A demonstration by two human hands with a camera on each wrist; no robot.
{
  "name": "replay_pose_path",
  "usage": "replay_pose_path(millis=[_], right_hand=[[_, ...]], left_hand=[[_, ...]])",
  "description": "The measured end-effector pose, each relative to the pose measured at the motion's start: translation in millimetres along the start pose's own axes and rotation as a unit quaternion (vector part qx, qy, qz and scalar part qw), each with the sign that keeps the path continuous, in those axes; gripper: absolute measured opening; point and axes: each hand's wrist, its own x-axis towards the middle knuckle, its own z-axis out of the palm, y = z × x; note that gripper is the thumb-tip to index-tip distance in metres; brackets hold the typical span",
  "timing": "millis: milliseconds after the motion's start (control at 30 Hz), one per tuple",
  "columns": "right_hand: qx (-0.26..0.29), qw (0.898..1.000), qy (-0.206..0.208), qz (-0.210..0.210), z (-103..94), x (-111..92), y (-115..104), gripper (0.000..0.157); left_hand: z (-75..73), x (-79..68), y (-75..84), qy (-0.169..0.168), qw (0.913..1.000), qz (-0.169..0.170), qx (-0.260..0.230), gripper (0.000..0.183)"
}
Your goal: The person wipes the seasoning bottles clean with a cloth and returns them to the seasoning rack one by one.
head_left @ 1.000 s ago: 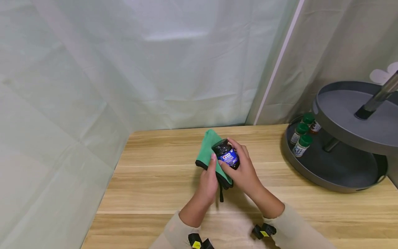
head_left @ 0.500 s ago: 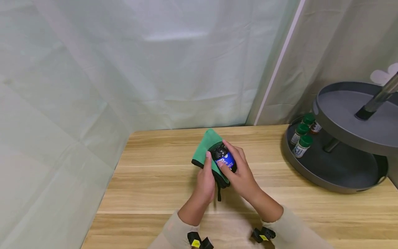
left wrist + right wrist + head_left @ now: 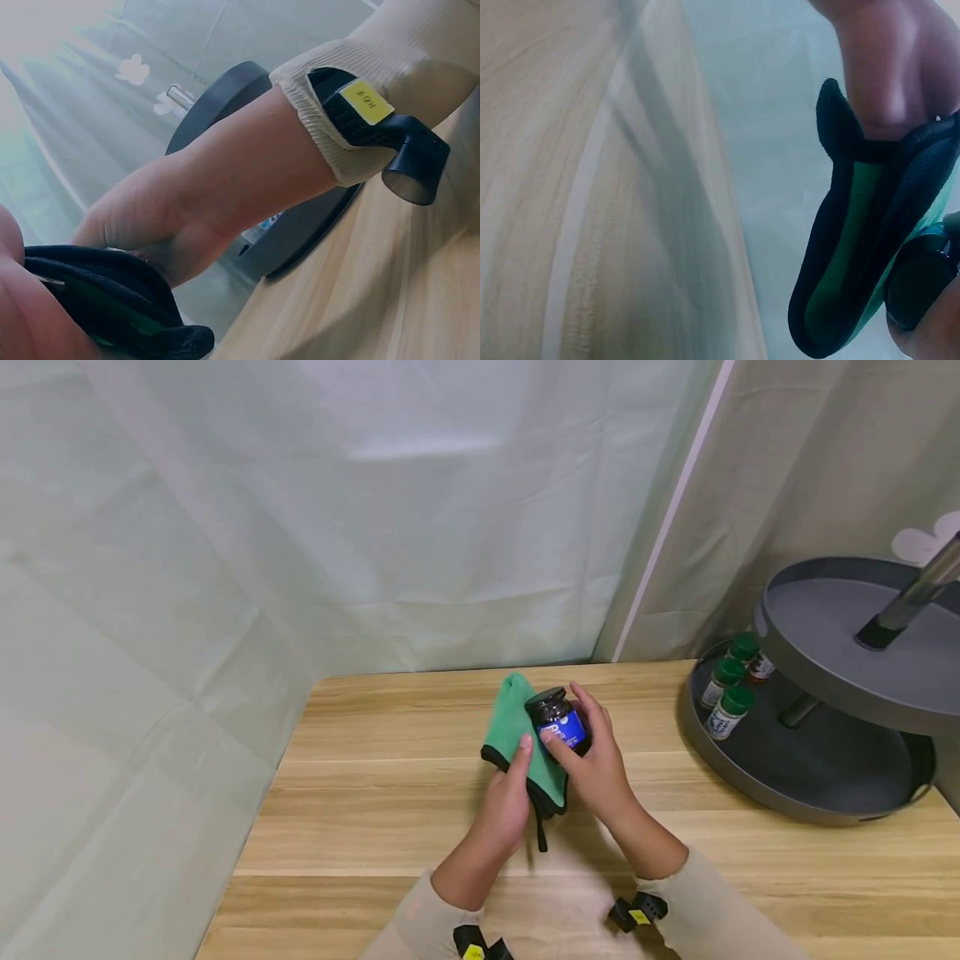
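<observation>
In the head view my right hand (image 3: pixel 600 772) grips a small dark glass jar (image 3: pixel 564 727) with a blue label and a black lid, thumb across the label. The jar is tilted, its lid up and to the left. My left hand (image 3: pixel 504 806) holds a folded green cloth (image 3: pixel 510 718) with black edging, thumb on top and the other fingers hidden beneath. The jar overlaps the cloth's right side. The right wrist view shows the jar's round base (image 3: pixel 919 289) close against the cloth (image 3: pixel 862 240), both above the wooden table.
A two-tier dark grey round rack (image 3: pixel 810 768) stands on the wooden table (image 3: pixel 360 827) at the right. Several green-capped spice bottles (image 3: pixel 726 714) stand on its lower tier. Pale fabric sheeting (image 3: pixel 450 543) hangs behind the table and on the left.
Both hands shift slightly left with the cloth and jar, then back right and past where they were. The jar now lies further toward the cloth's right edge. Both hands keep their hold.
</observation>
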Motion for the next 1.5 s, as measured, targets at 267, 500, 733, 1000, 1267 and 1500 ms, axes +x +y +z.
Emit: replay_pose_path(millis=[267,500,733,1000,1267,1500], right_hand=[[0.008,0.999,-0.015,0.039,4.5,-3.1,-2.0,0.070],[0.032,0.999,-0.040,-0.013,11.2,-9.5,-5.5,0.060],[0.067,0.996,-0.050,-0.031,11.2,-9.5,-6.1,0.055],[0.060,0.996,-0.065,-0.028,12.3,-11.7,-6.3,0.057],[0.045,0.998,-0.042,-0.019,9.8,-9.3,-6.5,0.059],[0.036,0.999,-0.024,0.019,2.5,0.3,-0.3,0.065]], left_hand=[[-1.3,3.5,0.4,0.017,0.9997,-0.015,-0.006,0.080],[-10.0,12.0,0.9,0.039,0.9973,0.005,-0.062,0.078],[-14.1,14.8,2.8,0.065,0.9941,0.012,-0.086,0.080],[-12.6,15.2,3.7,0.048,0.9938,0.018,-0.099,0.077],[-8.9,11.5,3.2,0.032,0.9971,0.018,-0.066,0.074],[-5.7,7.7,0.8,0.019,0.9997,0.006,-0.017,0.081]])
